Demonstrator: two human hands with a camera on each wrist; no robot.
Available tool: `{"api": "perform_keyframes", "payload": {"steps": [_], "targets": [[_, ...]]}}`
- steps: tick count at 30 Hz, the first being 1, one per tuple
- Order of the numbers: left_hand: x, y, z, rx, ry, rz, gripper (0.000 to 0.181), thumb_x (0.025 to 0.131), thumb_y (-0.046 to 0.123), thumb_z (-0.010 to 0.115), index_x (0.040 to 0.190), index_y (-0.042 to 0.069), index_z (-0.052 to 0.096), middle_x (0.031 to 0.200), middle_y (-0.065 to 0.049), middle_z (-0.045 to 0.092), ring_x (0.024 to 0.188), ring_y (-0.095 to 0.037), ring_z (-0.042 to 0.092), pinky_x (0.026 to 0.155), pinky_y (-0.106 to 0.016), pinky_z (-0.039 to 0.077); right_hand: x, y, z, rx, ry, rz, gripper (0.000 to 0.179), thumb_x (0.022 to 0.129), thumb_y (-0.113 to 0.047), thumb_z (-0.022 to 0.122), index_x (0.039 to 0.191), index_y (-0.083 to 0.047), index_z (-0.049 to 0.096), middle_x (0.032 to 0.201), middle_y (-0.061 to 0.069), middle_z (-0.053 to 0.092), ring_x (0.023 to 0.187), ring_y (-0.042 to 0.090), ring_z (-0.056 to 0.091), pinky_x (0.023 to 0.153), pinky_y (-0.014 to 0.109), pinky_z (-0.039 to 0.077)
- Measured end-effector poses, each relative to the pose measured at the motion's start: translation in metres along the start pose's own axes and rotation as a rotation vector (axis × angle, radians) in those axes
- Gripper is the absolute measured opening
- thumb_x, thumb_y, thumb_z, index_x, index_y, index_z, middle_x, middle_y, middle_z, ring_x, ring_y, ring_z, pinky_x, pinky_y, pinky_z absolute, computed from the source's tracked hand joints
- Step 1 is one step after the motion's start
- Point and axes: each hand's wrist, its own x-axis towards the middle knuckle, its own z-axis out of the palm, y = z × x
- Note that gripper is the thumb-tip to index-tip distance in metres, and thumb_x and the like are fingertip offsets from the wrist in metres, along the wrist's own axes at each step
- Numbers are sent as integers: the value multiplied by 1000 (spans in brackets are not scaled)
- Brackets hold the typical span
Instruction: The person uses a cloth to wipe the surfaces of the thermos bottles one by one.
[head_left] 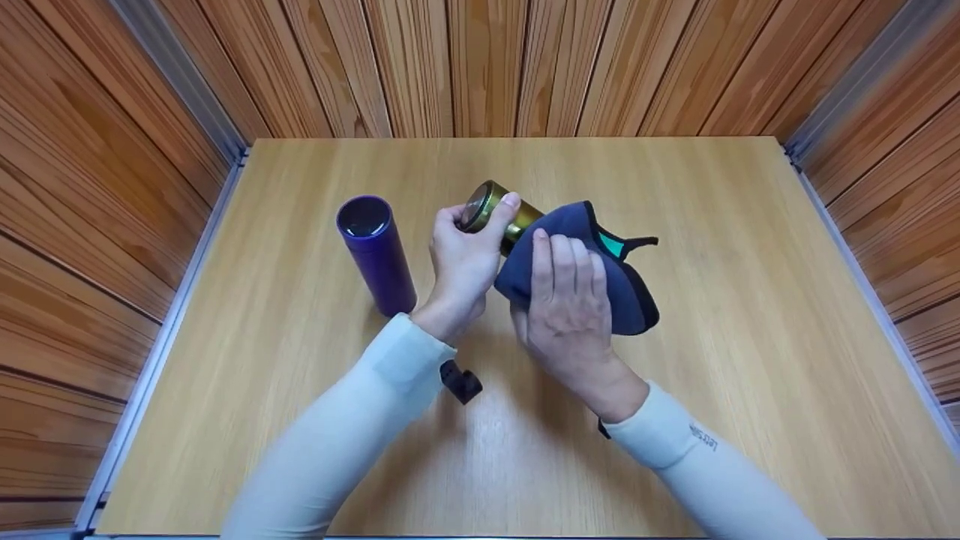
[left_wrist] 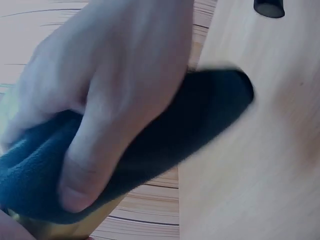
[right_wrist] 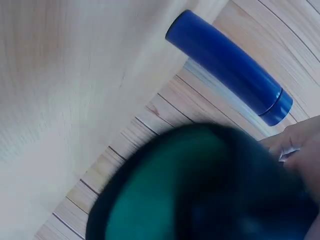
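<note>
Near its capped end, a shiny gold metal flask (head_left: 528,216) is gripped by my left hand (head_left: 466,262), thumb along its side. My right hand (head_left: 570,307) holds a navy fabric piece (head_left: 634,296) around the flask's other end, hiding that part. This fabric has black edging, a green lining and a short black strap. In the left wrist view, the right thumb and fingers (left_wrist: 80,175) curl over the fabric with gold showing beneath. The right wrist view shows the fabric's blurred open edge and green lining (right_wrist: 145,195).
A purple flask (head_left: 386,266) with a dark top stands upright on the wooden table (head_left: 750,300), left of my left hand. Wood-plank walls (head_left: 487,67) enclose the table at the back and both sides. A small black device (head_left: 460,382) hangs by my left cuff.
</note>
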Motion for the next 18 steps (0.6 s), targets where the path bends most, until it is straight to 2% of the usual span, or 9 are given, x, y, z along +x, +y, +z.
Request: {"api": "perform_keyframes", "payload": {"steps": [3, 5, 8, 12, 15, 18], "targets": [[1, -1, 0, -3, 14, 6, 63, 86, 46, 82, 123, 9, 48, 119, -8, 60, 104, -20, 67, 87, -27, 58, -4, 1, -5, 46, -87, -12, 69, 96, -26, 59, 152, 4, 33, 142, 25, 42, 128, 39, 42, 111, 50, 38], [1, -2, 0, -15, 19, 7, 62, 86, 45, 83, 122, 9, 48, 119, -8, 61, 104, -20, 67, 87, -27, 58, -5, 3, -7, 79, -109, -23, 71, 96, -28, 60, 154, 4, 33, 144, 25, 42, 130, 40, 43, 113, 49, 38], [1, -4, -1, -29, 26, -6, 62, 85, 45, 83, 122, 9, 48, 118, -8, 61, 103, -20, 67, 86, -27, 58, -5, 5, -9, 153, -128, -26, 78, 98, -42, 61, 155, 3, 33, 146, 24, 42, 132, 40, 42, 116, 49, 36], [1, -5, -1, -13, 35, -13, 63, 84, 46, 84, 121, 10, 49, 117, -8, 62, 102, -20, 67, 84, -28, 59, -5, 9, -10, 235, -168, -27, 81, 100, -51, 50, 157, 3, 30, 149, 24, 38, 135, 40, 38, 117, 52, 31], [0, -7, -1, -9, 46, -15, 62, 84, 46, 84, 121, 9, 50, 117, -8, 62, 101, -20, 68, 83, -28, 59, -5, 10, -9, 216, -162, -38, 74, 101, -42, 51, 156, 3, 31, 147, 25, 40, 133, 40, 39, 116, 52, 33], [-1, -8, -1, -26, 48, -30, 62, 84, 45, 85, 120, 9, 50, 117, -9, 62, 101, -20, 68, 84, -28, 59, -3, 11, -5, 129, -84, -47, 70, 101, -37, 62, 153, 4, 38, 141, 25, 47, 128, 40, 47, 112, 49, 40]]}}
